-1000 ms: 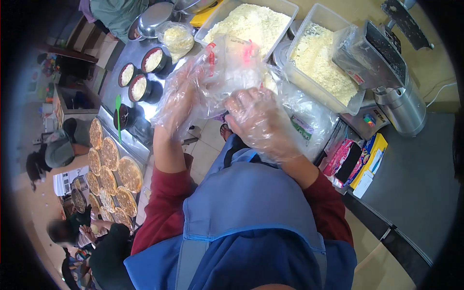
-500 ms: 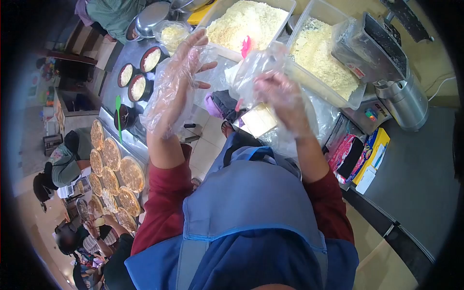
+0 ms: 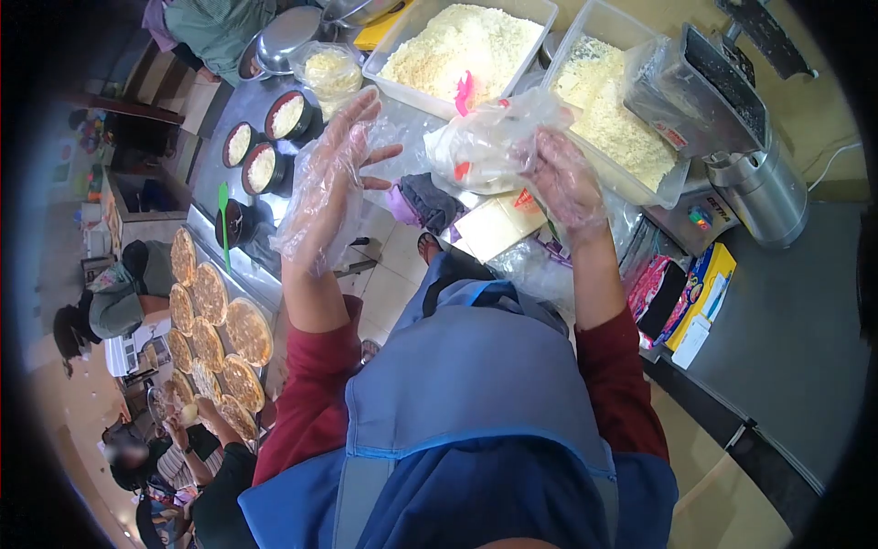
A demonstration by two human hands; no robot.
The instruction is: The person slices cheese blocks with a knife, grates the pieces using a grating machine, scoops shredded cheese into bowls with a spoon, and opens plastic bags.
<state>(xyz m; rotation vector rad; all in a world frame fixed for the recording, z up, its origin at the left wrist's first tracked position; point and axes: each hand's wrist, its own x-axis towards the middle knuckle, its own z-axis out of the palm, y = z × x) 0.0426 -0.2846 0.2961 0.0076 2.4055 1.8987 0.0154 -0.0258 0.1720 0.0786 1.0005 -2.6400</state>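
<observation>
My left hand [image 3: 338, 178], covered by a loose clear plastic glove, is raised with its fingers spread, holding nothing. To the right, my right hand [image 3: 567, 178] has its fingers closed on the edge of a crumpled, see-through plastic bag [image 3: 494, 142] with red spots. Plastic film also seems to cover this hand down to the wrist. Below the bag lies a cream-coloured flat box [image 3: 494, 227] with an orange mark. Beside it is a dark and purple cloth [image 3: 428, 201]. Behind the bag stands a clear tub [image 3: 369, 69] of grated cheese-like shreds with a pink tool in it.
A second clear tub [image 3: 681, 188] of pale shreds stands to the right, near a grating machine [image 3: 700, 91] and a steel jug [image 3: 764, 201]. On the left are dark bowls [image 3: 265, 169] of white shreds, a green spatula [image 3: 224, 224] and several round flatbreads [image 3: 247, 331]. Other people are at left.
My right hand has moved slightly right and turned, drawing the plastic bag out wider. More of the flat box shows. The left hand has dropped a little, still spread.
</observation>
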